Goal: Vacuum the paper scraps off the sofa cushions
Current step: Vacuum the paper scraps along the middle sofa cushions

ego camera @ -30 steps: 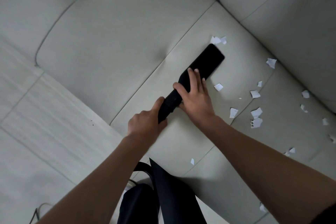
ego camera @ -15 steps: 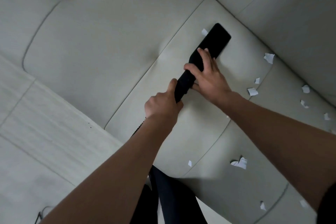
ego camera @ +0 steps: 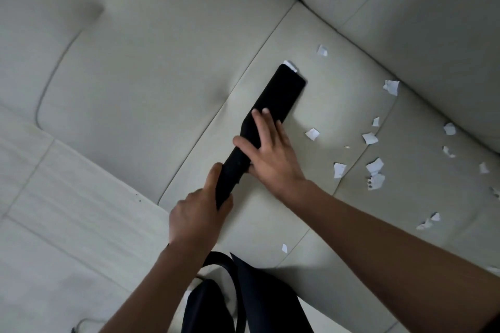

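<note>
Vacuum nozzle [ego camera: 284, 92] is lying along the sofa cushion [ego camera: 311, 211], pointing toward upper right; left hand [ego camera: 197, 213] is gripping its neck, right hand [ego camera: 273, 159] is pressing it, fingers straight.

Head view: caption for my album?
Left hand and right hand guide a vacuum nozzle among paper scraps on sofa.

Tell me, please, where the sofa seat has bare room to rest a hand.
Bare: the cushion between the vacuum nozzle and the floor. Crowded: right of the nozzle toward the backrest, where paper scraps lie scattered.
</note>
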